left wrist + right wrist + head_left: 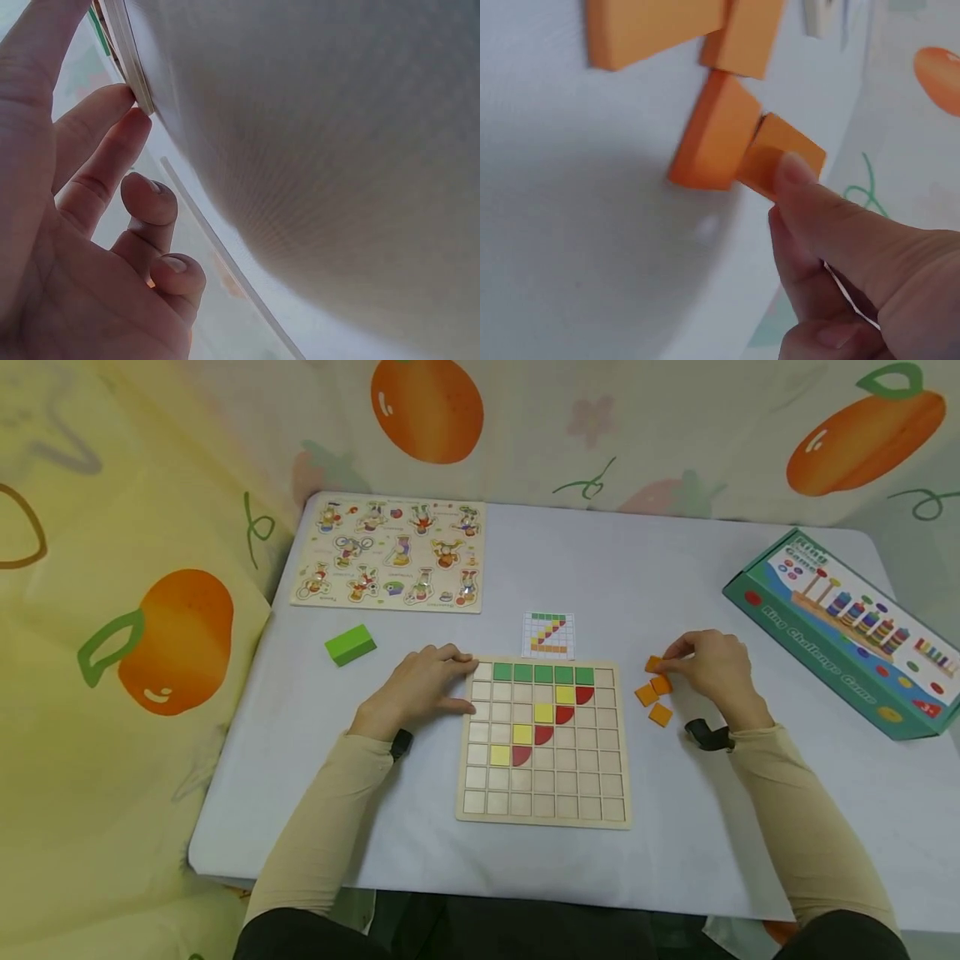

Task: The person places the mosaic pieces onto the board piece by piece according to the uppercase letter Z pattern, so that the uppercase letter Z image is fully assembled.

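A wooden grid board [577,785] lies in front of me. Several green squares [543,674] fill most of its top row, and yellow squares [522,734] with red quarter-circle pieces [543,736] step diagonally down to the left. My left hand [416,693] touches the board's upper left edge with thumb and fingertips; the left wrist view shows two fingertips against the board's side [131,60]. At the loose pieces to the right, my right hand [716,668] pinches an orange square tile [769,146] between thumb and finger. Other orange tiles [660,715] lie beside it.
Above the board lies a small pattern card [548,647] with a coloured Z. A green block [350,645] and a picture puzzle board [390,552] are at the left. The green game box [847,631] stands at the right, and a patterned curtain [525,435] hangs behind the table.
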Demonstrator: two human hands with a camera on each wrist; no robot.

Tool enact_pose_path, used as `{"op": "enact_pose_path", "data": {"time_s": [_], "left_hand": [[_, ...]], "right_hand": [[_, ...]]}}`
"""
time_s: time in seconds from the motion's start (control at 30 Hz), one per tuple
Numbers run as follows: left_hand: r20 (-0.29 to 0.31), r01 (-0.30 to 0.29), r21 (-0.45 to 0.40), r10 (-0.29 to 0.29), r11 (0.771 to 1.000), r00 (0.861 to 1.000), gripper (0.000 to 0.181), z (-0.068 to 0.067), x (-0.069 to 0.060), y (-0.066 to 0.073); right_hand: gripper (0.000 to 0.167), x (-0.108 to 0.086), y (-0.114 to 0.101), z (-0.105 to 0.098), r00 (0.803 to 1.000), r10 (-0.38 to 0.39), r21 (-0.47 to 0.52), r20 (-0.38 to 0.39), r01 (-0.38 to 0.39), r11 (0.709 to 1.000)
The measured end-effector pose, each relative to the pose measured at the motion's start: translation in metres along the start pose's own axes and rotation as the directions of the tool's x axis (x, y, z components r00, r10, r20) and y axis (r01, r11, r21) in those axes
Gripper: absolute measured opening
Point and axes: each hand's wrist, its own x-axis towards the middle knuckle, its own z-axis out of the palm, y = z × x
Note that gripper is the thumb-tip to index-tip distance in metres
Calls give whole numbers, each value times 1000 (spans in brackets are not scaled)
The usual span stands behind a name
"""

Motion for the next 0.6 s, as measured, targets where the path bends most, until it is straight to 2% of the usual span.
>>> {"op": "enact_pose_path", "data": {"time_s": [0.1,0.33,0.6], "left_hand": [[-5,-2,5,2,1000,1000,76,0,0,0],[11,11,-10,-11,1000,1000,76,1,-3,1],[5,11,-8,-11,1000,1000,77,0,-2,2]], "right_hand": [[31,-5,-2,-2,1000,-7,51,-6,7,999],[34,-17,-14,-1,992,7,193,129,-32,981],[28,-32,-39,4,982,-40,236,184,-4,972]]}}
